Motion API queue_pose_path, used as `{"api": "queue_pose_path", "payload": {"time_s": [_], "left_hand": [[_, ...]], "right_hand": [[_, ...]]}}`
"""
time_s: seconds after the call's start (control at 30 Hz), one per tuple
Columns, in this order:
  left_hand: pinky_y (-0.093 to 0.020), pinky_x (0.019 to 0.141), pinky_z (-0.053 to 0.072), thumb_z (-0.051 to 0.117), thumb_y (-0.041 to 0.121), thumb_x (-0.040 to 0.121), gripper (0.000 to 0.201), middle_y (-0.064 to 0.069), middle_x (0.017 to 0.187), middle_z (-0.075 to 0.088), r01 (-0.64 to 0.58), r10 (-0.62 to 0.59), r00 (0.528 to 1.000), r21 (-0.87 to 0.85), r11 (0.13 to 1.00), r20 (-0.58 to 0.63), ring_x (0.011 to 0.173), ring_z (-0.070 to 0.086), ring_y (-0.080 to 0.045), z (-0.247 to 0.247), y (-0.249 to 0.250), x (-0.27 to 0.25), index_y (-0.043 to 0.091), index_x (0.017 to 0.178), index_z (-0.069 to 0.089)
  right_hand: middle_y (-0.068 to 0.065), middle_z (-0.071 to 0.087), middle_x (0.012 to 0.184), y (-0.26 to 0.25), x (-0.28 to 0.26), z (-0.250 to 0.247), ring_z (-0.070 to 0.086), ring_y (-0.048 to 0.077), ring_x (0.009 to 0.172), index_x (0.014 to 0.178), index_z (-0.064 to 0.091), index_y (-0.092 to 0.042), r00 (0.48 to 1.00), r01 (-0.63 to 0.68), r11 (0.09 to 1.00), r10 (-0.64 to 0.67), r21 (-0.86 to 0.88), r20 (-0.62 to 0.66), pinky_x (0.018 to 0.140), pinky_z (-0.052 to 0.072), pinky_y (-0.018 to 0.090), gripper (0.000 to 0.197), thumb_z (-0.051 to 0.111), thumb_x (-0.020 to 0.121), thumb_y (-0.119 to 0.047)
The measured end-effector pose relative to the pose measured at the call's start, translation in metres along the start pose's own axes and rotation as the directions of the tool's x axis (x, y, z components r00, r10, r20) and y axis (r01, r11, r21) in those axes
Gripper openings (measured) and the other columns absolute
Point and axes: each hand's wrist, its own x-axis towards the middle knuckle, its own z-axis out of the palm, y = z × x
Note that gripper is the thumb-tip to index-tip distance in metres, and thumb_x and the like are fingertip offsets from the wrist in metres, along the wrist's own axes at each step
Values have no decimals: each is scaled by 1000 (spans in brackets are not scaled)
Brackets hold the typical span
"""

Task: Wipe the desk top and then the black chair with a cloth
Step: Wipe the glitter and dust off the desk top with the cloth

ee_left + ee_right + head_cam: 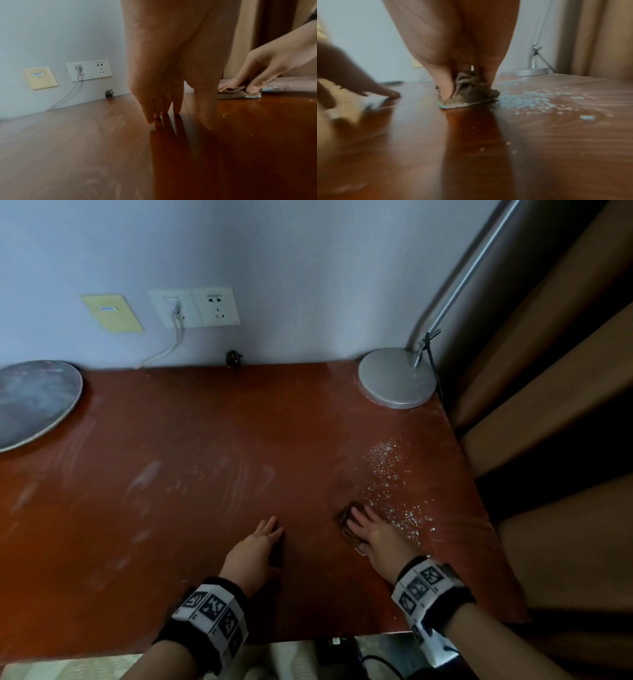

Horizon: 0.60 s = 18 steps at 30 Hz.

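Down on the reddish-brown desk top point(212, 474), the right hand point(373, 534) presses a bunched brown cloth point(471, 93) beside scattered pale crumbs point(394, 487), thumb and fingers curled round it. Just left, the left hand point(255, 546) rests straight fingertips point(150, 120) on the wood, grasping nothing.

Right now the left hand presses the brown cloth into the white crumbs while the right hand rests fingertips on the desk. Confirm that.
Not quite: the hands are swapped. The right hand presses the brown cloth beside the white crumbs, and the left hand rests fingertips on the desk. The head view shows it.
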Motion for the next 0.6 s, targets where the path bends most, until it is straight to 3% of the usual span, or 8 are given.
{"api": "queue_pose_path", "payload": {"time_s": [0.1,0.17,0.37,0.43,0.5,0.6], "left_hand": [[-31,117,20,58,7,90,78,3,158,-8,7,-7,1000,-37,999,-17,146,-1,-14,-1,8,5,22,151,13],[-30,116,20,57,8,91,76,2,159,-8,2,-4,999,-57,998,-36,146,-1,-14,-3,12,11,20,151,13],[-31,117,17,58,19,92,73,2,159,-6,14,-17,999,-77,997,-39,146,1,-13,-7,16,25,19,151,15],[-32,117,17,59,20,92,73,2,159,-5,14,-18,999,-95,995,-45,146,1,-13,-6,15,26,20,151,17],[-30,117,15,57,19,92,70,2,159,-3,14,-21,998,-117,993,-54,146,1,-12,-5,15,27,20,150,18],[-27,114,14,50,13,95,63,2,159,-1,18,-25,998,-117,993,-61,146,4,-12,-8,16,30,20,150,20]], "right_hand": [[-12,5,157,-19,-11,21,-7,13,145,147,25,-23,971,210,976,-201,-61,127,113,28,38,63,38,92,4],[-16,8,156,-18,-11,20,-7,8,143,146,30,-26,954,267,963,-261,-23,150,110,33,38,62,37,93,5],[-11,9,157,17,38,-29,6,12,145,146,28,-27,999,46,996,-45,-73,18,115,20,31,54,41,97,-6],[-9,8,157,14,43,-25,3,15,145,147,26,-25,998,65,995,-65,-77,-2,116,20,33,58,40,95,-1],[-9,7,157,1,35,-7,-3,15,145,147,27,-23,971,233,970,-228,-67,74,116,23,37,63,39,91,6],[-8,11,157,-16,21,16,-4,15,145,145,32,-21,849,485,875,-469,-5,245,113,28,41,63,39,89,7]]}}
